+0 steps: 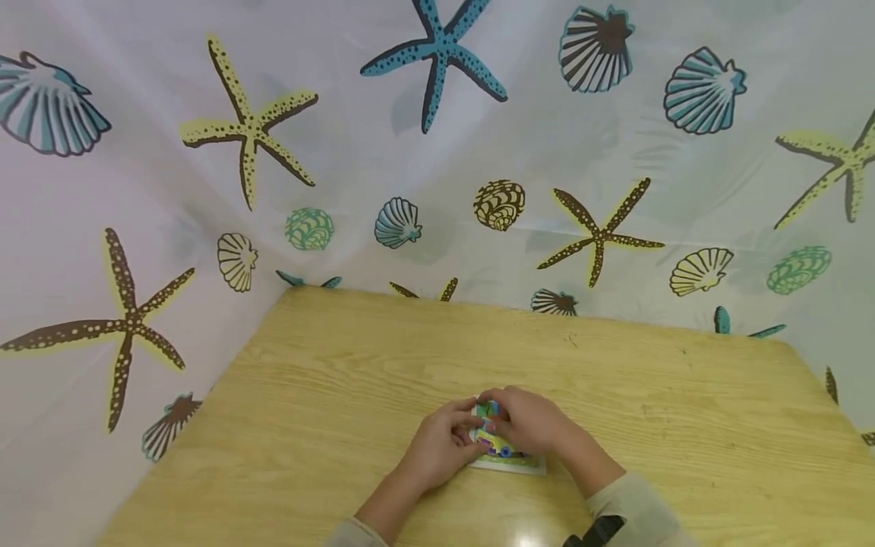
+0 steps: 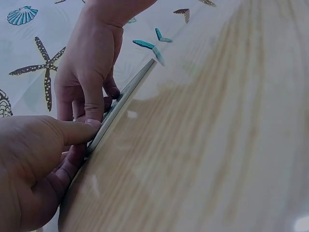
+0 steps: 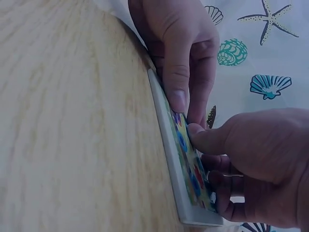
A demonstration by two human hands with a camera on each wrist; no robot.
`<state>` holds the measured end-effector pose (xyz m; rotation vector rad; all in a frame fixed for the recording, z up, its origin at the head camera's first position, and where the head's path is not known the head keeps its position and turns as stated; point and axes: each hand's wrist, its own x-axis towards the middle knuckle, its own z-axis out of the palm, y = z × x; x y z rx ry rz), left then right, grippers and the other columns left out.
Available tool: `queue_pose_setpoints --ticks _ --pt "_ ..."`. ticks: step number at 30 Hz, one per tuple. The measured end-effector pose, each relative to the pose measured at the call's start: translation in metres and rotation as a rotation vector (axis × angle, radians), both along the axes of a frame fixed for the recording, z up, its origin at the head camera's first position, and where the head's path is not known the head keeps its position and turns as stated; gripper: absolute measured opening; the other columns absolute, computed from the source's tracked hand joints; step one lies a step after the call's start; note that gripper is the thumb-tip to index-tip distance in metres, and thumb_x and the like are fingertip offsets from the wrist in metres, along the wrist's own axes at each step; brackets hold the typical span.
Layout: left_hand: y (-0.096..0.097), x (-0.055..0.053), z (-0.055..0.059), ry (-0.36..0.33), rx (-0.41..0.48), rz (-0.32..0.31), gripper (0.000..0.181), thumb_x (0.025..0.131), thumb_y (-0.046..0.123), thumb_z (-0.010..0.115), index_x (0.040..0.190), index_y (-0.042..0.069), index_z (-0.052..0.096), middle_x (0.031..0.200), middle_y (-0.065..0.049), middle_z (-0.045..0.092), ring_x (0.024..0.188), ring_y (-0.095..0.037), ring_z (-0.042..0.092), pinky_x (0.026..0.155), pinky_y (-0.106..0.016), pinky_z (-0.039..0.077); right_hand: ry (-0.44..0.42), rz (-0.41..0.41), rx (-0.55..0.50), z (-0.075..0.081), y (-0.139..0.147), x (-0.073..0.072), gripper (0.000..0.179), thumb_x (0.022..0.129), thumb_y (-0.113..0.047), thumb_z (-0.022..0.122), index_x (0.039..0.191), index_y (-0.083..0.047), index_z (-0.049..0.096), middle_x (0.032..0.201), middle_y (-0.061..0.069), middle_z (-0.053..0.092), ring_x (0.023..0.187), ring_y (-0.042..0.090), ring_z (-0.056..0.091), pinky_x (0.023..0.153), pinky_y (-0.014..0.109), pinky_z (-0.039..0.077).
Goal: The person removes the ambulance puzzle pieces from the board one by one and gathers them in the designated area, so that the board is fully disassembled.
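Observation:
A small flat picture board with a white rim lies on the wooden table. Its bright print shows a yellow vehicle with blue wheels on green. At its left side my left hand holds the board, thumb on the picture near the front rim. My right hand reaches over the far and right part, fingers curled down against the board and thumb on the print. Both hands' fingertips meet close together over the picture. The hands hide much of the board's left and upper area.
The wooden tabletop extends around the board on all sides. Behind it and at the left and right hangs a white sheet printed with starfish and shells. A black strap sits on the right sleeve.

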<state>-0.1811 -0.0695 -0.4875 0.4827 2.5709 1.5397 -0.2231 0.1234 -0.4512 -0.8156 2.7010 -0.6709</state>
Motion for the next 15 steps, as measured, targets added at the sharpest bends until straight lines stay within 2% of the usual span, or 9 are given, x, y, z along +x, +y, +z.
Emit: queue_pose_setpoints --ticks 5,10,12,15 --pt "-0.0013 0.0021 0.0002 0.007 -0.025 0.003 0.036 0.086 0.017 0.079 0.117 -0.001 0.071 0.152 -0.014 0.048 0.082 -0.006 0.058 0.07 -0.017 0.052 -0.037 0.03 -0.018 0.0002 -0.0029 -0.0044 0.036 0.099 -0.017 0.063 0.134 -0.009 0.055 0.086 -0.002 0.06 0.071 0.011 0.054 0.062 0.028 0.046" --pt "-0.0021 0.0031 0.0018 0.011 -0.031 -0.022 0.037 0.086 0.02 0.079 0.115 -0.002 0.072 0.152 -0.014 0.047 0.082 -0.006 0.06 0.071 -0.016 0.053 -0.094 0.061 -0.051 0.003 -0.0019 -0.0085 0.033 0.099 -0.014 0.063 0.13 -0.008 0.053 0.08 0.0 0.056 0.066 0.012 0.049 0.06 0.026 0.041" --pt "-0.0016 0.0026 0.0021 0.012 -0.029 -0.023 0.037 0.086 0.02 0.079 0.115 -0.001 0.072 0.151 -0.014 0.047 0.082 -0.006 0.06 0.071 -0.016 0.053 -0.098 0.056 -0.066 0.0039 -0.0007 -0.0084 0.033 0.098 -0.013 0.064 0.129 -0.009 0.053 0.085 0.003 0.056 0.071 0.015 0.05 0.064 0.029 0.043" --pt "-0.0011 0.0028 0.0008 0.008 -0.029 -0.016 0.037 0.085 0.021 0.08 0.114 -0.001 0.072 0.151 -0.014 0.048 0.082 -0.006 0.059 0.071 -0.016 0.053 -0.102 0.033 -0.099 0.0025 0.0013 -0.0065 0.033 0.097 -0.014 0.066 0.127 -0.012 0.053 0.103 0.01 0.056 0.084 0.018 0.054 0.075 0.036 0.049"
